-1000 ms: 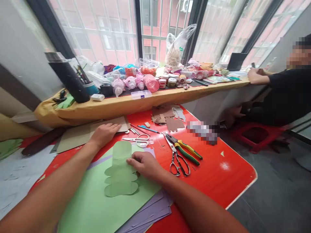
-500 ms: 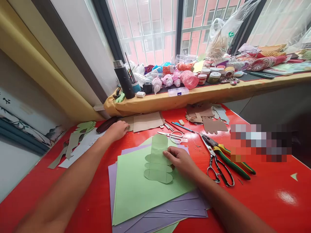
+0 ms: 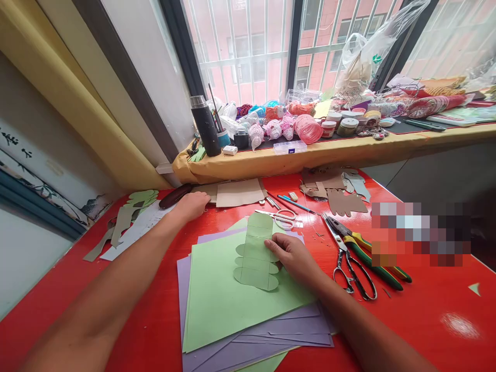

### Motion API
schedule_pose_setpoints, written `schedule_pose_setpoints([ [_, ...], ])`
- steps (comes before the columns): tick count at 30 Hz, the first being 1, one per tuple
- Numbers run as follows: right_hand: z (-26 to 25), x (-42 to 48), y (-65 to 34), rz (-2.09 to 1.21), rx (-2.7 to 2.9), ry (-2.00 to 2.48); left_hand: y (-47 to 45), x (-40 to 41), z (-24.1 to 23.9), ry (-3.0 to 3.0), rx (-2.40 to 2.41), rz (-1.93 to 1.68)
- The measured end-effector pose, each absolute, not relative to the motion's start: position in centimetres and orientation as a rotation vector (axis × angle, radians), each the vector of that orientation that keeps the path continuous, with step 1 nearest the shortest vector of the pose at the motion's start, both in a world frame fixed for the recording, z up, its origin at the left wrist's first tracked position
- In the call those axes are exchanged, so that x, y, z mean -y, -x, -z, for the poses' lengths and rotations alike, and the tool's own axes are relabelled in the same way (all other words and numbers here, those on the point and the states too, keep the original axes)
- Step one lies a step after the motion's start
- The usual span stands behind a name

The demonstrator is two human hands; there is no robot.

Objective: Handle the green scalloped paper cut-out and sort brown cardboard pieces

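Note:
A light green paper cutout [image 3: 256, 250] with rounded tabs and crease lines is pinched at its right edge between the thumb and fingers of my right hand [image 3: 292, 253]. It is over a stack of green paper [image 3: 217, 310] and purple paper [image 3: 287, 330]. Far left, my left hand [image 3: 194, 205] reaches to the near edge of the tan paper sheets [image 3: 238, 194], beside a dark brown oval object [image 3: 175, 196]. Its fingers are bent together, and whatever they grip, if anything, is hidden. Small scissors [image 3: 282, 217] with pale handles lie just beyond the cutout.
Large scissors [image 3: 344, 258] and green-yellow pliers [image 3: 372, 258] lie right of my right hand. Brown paper scraps [image 3: 344, 201] lie at the back right, green scraps [image 3: 141, 199] at the left. A black flask [image 3: 205, 126] and craft supplies crowd the window ledge [image 3: 248, 163].
The whole view has shifted slightly, moving the scene a little to the right. My right hand keeps hold of the cutout, and my left hand stays by the tan paper.

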State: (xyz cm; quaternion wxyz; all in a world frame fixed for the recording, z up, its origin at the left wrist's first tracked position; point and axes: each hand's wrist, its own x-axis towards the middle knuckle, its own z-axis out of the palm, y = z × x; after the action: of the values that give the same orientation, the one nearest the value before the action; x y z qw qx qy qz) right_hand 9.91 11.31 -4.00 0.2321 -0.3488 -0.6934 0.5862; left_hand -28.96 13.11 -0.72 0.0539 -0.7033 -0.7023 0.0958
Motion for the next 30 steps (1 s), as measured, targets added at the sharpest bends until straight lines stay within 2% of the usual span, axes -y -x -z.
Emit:
schedule_pose_setpoints([
  [12,3.9,-11.4,-9.9,-1.631,1.888,0.945,32.3,-14.2,-0.1,2.017,2.474,0.029],
  [20,3.9,-11.3,-10.0,-1.610,1.906,0.948,32.1,-14.2,-1.1,1.804,2.493,0.305],
  [26,3.7,-11.4,-9.9,-1.620,1.898,0.943,30.9,-13.7,-4.4,1.516,2.347,0.504],
  [30,3.8,-11.3,-9.9,-1.608,1.903,0.937,28.2,-11.5,-8.2,1.464,2.234,0.504],
])
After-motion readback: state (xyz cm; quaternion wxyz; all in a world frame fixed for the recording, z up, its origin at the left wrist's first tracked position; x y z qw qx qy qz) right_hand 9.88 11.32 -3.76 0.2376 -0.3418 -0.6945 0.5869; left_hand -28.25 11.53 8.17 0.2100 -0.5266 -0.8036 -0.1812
